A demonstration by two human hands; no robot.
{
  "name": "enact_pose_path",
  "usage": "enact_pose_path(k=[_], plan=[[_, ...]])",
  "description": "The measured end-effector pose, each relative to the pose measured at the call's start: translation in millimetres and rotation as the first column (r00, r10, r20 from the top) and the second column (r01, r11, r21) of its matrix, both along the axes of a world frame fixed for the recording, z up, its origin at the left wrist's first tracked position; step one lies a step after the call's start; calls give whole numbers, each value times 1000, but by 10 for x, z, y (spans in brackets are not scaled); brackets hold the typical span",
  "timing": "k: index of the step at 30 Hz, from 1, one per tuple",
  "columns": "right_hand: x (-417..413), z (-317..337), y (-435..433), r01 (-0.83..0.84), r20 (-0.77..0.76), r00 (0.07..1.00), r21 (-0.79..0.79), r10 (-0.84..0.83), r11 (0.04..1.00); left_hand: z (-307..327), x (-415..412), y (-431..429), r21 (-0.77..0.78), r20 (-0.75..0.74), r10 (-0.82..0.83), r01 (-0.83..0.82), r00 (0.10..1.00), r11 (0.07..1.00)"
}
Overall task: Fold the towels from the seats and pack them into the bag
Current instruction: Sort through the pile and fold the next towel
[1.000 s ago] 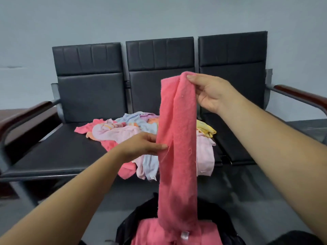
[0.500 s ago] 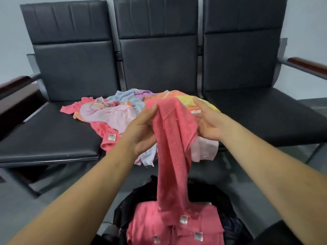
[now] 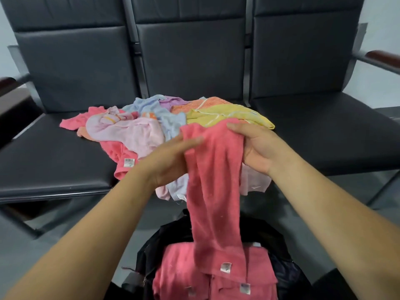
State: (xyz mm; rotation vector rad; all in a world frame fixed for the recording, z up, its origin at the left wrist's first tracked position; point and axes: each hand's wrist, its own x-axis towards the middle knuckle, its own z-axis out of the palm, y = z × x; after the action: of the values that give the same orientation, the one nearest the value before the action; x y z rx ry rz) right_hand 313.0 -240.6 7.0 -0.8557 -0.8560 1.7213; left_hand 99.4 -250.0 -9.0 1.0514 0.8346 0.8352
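A long coral-pink towel (image 3: 214, 191) hangs folded lengthwise between my hands, its lower end reaching the black bag (image 3: 279, 269) on the floor. My left hand (image 3: 168, 161) grips the towel's upper left edge. My right hand (image 3: 257, 148) grips the upper right edge, fingers curled over the top. Several folded pink towels (image 3: 179, 276) with white tags lie inside the bag. A heap of loose towels (image 3: 151, 124), pink, blue, purple, orange and yellow, lies on the middle seat behind my hands.
A row of three black padded seats (image 3: 54, 148) spans the view, with wooden armrests at the far left (image 3: 6, 83) and far right (image 3: 381, 56). The floor is dark grey.
My hands lowered the towel from chest height to just over the seat's front edge. The view tilted down, and the bag with its folded towels now shows more fully.
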Motion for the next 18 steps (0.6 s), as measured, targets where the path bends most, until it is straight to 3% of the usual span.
enact_pose_path(k=[1, 3, 8, 12, 14, 18], plan=[[3, 25, 23, 32, -14, 999, -22, -32, 999, -21, 20, -15, -1, -119, -46, 47, 992, 999], [31, 38, 63, 74, 12, 997, -41, -74, 996, -42, 62, -68, -30, -201, -82, 77, 976, 997], [196, -35, 88, 201, 240, 948, 53, -208, 978, -19, 65, -113, -9, -99, 30, -31, 995, 999], [295, -28, 48, 235, 397, 885, 68, -242, 970, 31, 81, -163, -8, -103, 153, -155, 983, 988], [289, -24, 31, 222, 366, 905, 24, -215, 975, 47, 116, -188, -12, -75, 224, -225, 972, 974], [286, -33, 40, 189, 39, 982, -126, -186, 974, 90, 139, -244, 28, -67, 326, -325, 943, 945]])
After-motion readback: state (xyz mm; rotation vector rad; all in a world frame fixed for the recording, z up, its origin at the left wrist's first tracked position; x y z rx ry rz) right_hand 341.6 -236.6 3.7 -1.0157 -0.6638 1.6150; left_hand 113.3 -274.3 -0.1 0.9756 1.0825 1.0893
